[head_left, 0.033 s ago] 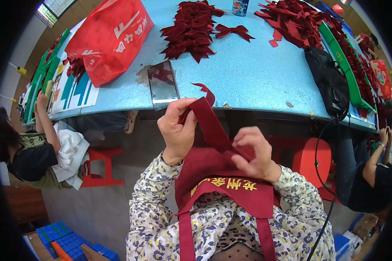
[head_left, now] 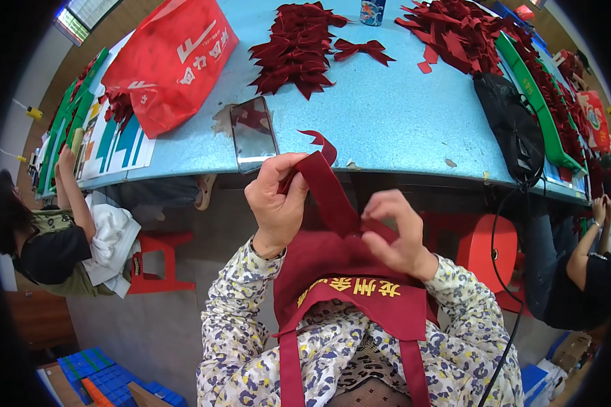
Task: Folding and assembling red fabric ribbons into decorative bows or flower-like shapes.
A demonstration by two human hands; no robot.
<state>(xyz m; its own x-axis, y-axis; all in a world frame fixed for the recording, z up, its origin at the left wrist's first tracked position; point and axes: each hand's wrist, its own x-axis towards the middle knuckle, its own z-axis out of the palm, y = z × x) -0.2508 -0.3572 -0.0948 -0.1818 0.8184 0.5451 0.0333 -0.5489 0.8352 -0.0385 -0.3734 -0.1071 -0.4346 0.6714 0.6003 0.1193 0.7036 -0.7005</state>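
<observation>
A dark red ribbon (head_left: 329,193) is pinched between the thumb and fingers of my left hand (head_left: 276,200), just in front of the table edge. A short curled tail of it sticks up above that hand, and its wide length slants down to the right over my dark red apron (head_left: 312,261). Beside the ribbon's lower end is my right hand (head_left: 399,234), with bent fingers apart from the thumb and slightly blurred. I make out nothing gripped in it. A black phone (head_left: 254,133) lies on the table just beyond my left hand.
On the blue table (head_left: 387,129) are a row of red bows (head_left: 292,51), a single bow (head_left: 363,50), a ribbon pile (head_left: 451,34), a can (head_left: 373,11), a red bag (head_left: 173,64) and a black bag (head_left: 509,125). A cable (head_left: 495,271) hangs right. People sit at both sides.
My right hand has shifted very slightly at the ribbon's lower end. My left hand keeps its hold on the ribbon.
</observation>
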